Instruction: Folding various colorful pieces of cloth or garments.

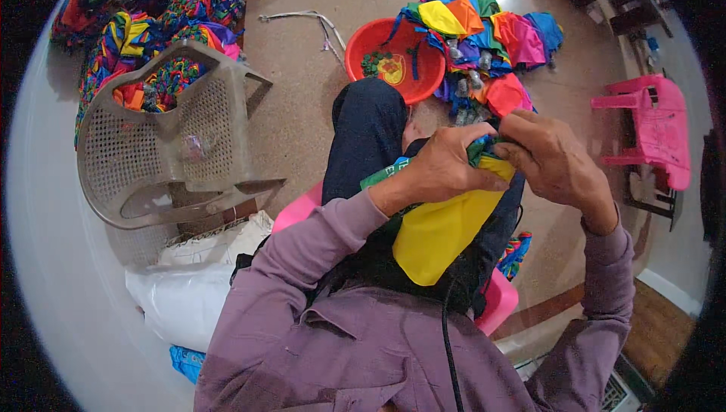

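My left hand [450,162] and my right hand [552,155] are close together over my lap, fingers closed on a gathered piece of multicoloured thin cloth. A wide yellow panel [439,242] of this cloth hangs from my left hand across my thighs. Green and blue folds [484,147] are bunched between the fingertips of both hands. Beside my left wrist shows a green strip [384,174] with white printing. My right fingers pinch the top of the bunch; exactly what lies between the fingertips is hidden.
A red basin [431,83] with small dark green pieces stands ahead, beside a pile of rainbow cloth [491,41]. More rainbow bundles [121,41] lie far left behind a tipped grey plastic chair [215,128]. A pink plastic stool [662,128] lies at right; a white sack [185,295] rests left.
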`<state>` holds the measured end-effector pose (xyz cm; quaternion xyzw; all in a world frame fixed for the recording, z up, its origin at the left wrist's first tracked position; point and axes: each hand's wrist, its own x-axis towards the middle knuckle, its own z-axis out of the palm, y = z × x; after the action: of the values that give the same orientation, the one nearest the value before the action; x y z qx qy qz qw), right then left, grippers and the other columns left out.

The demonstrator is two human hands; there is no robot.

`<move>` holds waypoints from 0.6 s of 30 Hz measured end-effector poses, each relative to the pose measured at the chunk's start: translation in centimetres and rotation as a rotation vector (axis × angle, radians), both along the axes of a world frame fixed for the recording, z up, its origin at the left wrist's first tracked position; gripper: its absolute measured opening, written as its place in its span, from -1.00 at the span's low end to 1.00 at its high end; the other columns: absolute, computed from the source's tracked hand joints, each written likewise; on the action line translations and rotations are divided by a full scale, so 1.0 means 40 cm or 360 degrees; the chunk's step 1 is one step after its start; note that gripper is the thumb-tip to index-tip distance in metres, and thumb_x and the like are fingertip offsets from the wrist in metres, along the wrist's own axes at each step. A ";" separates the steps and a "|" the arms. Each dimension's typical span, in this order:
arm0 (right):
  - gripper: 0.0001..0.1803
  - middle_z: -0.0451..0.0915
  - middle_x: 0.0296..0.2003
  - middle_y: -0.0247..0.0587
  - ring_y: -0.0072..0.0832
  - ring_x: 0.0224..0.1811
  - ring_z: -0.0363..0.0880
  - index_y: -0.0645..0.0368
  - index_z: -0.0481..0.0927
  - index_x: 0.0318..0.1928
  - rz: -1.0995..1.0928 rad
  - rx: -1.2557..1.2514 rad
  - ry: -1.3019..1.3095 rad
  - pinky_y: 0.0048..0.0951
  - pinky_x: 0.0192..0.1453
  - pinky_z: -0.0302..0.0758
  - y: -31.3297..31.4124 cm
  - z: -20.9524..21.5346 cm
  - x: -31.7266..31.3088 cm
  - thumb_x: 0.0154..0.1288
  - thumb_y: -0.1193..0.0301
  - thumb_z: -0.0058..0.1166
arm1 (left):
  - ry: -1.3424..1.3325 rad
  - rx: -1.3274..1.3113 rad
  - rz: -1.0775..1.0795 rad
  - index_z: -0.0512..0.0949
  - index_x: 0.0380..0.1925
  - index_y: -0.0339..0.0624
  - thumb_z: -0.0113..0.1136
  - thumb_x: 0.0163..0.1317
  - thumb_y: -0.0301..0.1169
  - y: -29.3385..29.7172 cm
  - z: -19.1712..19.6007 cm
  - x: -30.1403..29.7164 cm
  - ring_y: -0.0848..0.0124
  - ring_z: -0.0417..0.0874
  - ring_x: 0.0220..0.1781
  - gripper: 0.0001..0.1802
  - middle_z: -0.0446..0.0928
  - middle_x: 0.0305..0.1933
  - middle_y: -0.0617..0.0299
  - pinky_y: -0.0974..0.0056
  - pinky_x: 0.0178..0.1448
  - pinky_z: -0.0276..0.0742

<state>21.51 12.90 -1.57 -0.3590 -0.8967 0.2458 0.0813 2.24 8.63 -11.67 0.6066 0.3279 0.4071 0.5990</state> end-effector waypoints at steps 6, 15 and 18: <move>-0.77 0.38 -0.51 0.09 0.11 -0.41 0.48 0.25 0.46 -0.33 -0.0175 -0.0052 -0.0188 -0.02 -0.32 0.37 -0.018 0.004 -0.018 0.40 0.37 0.15 | -0.0032 -0.0004 -0.0017 0.62 -0.01 -0.23 0.65 0.01 -0.24 0.002 -0.010 0.007 0.39 0.69 -0.06 -0.42 0.70 -0.13 0.15 0.20 0.08 0.57; -0.73 0.48 -0.48 0.10 0.13 -0.38 0.56 0.21 0.51 -0.30 -0.0237 -0.0284 -0.0418 -0.02 -0.32 0.43 -0.004 0.018 -0.007 0.40 0.25 0.17 | -0.0112 0.0009 -0.0069 0.63 -0.04 -0.22 0.64 0.03 -0.26 0.001 -0.022 0.011 0.44 0.67 -0.09 -0.47 0.71 -0.15 0.20 0.24 0.06 0.56; -0.72 0.48 -0.48 0.09 0.13 -0.37 0.56 0.21 0.50 -0.29 -0.0080 -0.0176 -0.0238 -0.01 -0.31 0.44 0.002 0.024 0.004 0.39 0.25 0.18 | -0.0116 -0.0073 -0.0090 0.63 -0.03 -0.23 0.64 0.03 -0.26 0.001 -0.008 0.006 0.45 0.67 -0.09 -0.46 0.71 -0.15 0.21 0.25 0.05 0.56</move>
<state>21.65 12.99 -0.59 -0.4027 -0.8760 0.2653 0.0002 2.47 8.67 -12.00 0.5865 0.2978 0.4043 0.6355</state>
